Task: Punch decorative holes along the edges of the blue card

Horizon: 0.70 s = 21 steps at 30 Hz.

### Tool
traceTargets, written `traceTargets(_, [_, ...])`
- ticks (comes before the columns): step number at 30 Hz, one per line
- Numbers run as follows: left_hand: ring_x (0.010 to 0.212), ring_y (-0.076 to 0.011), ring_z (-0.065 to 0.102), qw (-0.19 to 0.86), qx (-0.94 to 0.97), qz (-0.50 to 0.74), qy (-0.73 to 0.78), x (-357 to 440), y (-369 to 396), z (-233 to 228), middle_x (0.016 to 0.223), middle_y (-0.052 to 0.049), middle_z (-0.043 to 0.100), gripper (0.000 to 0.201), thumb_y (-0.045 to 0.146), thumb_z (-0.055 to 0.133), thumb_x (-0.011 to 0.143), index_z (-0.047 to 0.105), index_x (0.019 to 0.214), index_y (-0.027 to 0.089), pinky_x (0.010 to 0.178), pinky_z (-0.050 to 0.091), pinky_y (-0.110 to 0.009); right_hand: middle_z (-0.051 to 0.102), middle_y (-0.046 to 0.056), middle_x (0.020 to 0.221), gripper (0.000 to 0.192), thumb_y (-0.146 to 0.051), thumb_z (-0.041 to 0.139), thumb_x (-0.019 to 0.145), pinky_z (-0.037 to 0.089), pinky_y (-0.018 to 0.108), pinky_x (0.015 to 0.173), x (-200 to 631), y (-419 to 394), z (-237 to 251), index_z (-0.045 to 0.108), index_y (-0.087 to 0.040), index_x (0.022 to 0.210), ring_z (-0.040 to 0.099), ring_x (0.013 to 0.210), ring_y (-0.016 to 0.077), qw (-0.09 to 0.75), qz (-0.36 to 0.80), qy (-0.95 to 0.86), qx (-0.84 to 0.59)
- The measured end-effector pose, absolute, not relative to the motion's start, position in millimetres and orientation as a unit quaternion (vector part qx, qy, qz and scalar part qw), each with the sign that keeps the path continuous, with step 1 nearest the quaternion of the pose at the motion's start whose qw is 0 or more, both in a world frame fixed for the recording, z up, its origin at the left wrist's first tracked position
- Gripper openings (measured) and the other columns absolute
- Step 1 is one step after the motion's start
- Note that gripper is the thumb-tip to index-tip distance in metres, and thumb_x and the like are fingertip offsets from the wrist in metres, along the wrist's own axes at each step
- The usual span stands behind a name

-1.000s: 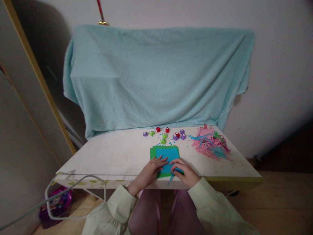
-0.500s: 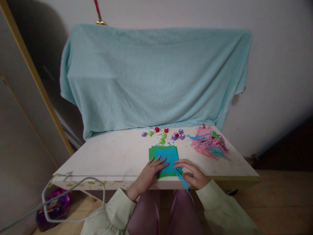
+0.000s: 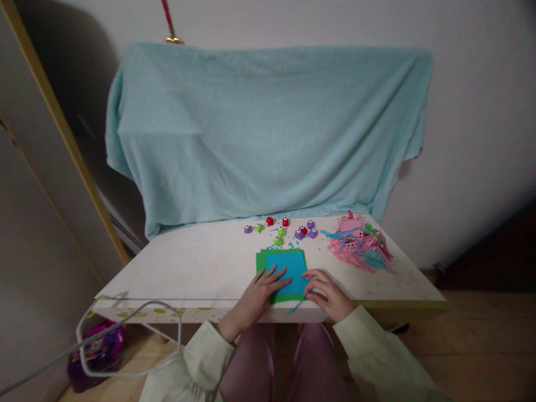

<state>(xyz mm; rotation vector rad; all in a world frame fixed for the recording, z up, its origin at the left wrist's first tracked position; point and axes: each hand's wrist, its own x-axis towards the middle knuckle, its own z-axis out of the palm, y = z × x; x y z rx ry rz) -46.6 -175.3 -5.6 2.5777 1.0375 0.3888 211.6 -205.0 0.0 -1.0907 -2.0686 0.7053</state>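
Observation:
My left hand (image 3: pixel 263 287) lies flat with fingers spread on a blue paper sheet (image 3: pixel 288 265), which rests on slightly larger green sheets (image 3: pixel 260 260) at the table's front edge. Over the stack's right side, my right hand (image 3: pixel 329 291) pinches a thin blue punched paper strip (image 3: pixel 298 306) between thumb and fingers. The strip's free end points down and left across the lower edge of the stack. Behind the sheets sit several small craft punches with eye shapes, among them a green punch (image 3: pixel 278 240), a red punch (image 3: pixel 269 221) and a purple punch (image 3: pixel 248 229).
A heap of pink, green and blue punched paper scraps (image 3: pixel 360 245) covers the right of the white table (image 3: pixel 201 262). Tiny blue cut-outs lie around the punches. A light blue cloth (image 3: pixel 268 134) hangs behind. A grey cable frame (image 3: pixel 180 329) loops at the front left.
My right hand has turned the blue strip, so its free end swings from lower right to lower left. My left hand stays on the sheets.

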Motion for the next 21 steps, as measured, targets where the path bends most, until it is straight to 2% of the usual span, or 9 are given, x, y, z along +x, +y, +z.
traceTargets(6, [0.141, -0.0180, 0.014, 0.171, 0.904, 0.142, 0.365, -47, -175, -6, 0.151, 0.007, 0.023, 0.082, -0.008, 0.036, 0.073, 0.035, 0.139, 0.040, 0.114, 0.015, -0.049, 0.054, 0.010, 0.121, 0.011, -0.027, 0.058, 0.086, 0.038, 0.043, 0.099, 232, -213, 1, 0.068, -0.022, 0.084, 0.049, 0.115, 0.0251, 0.328, 0.267, -0.800, -0.424])
traceTargets(14, [0.141, -0.0187, 0.012, 0.173, 0.906, 0.136, 0.360, -46, -174, -7, 0.152, 0.006, 0.021, 0.082, -0.007, 0.041, 0.072, 0.033, 0.140, 0.039, 0.114, 0.013, -0.050, 0.058, 0.011, 0.116, 0.013, -0.030, 0.058, 0.085, 0.042, 0.043, 0.095, 258, -223, 7, 0.067, -0.021, 0.082, 0.052, 0.110, 0.0260, 0.345, 0.272, -0.779, -0.447])
traceTargets(16, [0.141, -0.0186, 0.012, 0.172, 0.906, 0.136, 0.362, -47, -176, -4, 0.152, 0.006, 0.021, 0.083, -0.008, 0.039, 0.072, 0.032, 0.140, 0.040, 0.114, 0.014, -0.050, 0.063, 0.010, 0.105, 0.015, -0.034, 0.059, 0.084, 0.047, 0.039, 0.086, 269, -224, 14, 0.068, -0.021, 0.083, 0.058, 0.098, 0.0243, 0.367, 0.290, -0.750, -0.469])
traceTargets(18, [0.141, -0.0185, 0.013, 0.173, 0.905, 0.136, 0.364, -47, -178, -2, 0.152, 0.007, 0.021, 0.084, -0.009, 0.036, 0.072, 0.032, 0.140, 0.040, 0.114, 0.015, -0.050, 0.066, 0.007, 0.088, 0.019, -0.038, 0.060, 0.083, 0.051, 0.034, 0.069, 281, -220, 22, 0.068, -0.021, 0.087, 0.061, 0.078, 0.0202, 0.393, 0.332, -0.701, -0.494])
traceTargets(21, [0.141, -0.0192, 0.015, 0.170, 0.905, 0.141, 0.363, -46, -178, -3, 0.151, 0.006, 0.024, 0.082, -0.009, 0.035, 0.074, 0.033, 0.140, 0.039, 0.114, 0.017, -0.051, 0.066, 0.003, 0.071, 0.031, -0.044, 0.065, 0.079, 0.047, 0.028, 0.050, 297, -202, 31, 0.065, -0.020, 0.098, 0.056, 0.054, 0.0145, 0.474, 0.400, -0.597, -0.509])
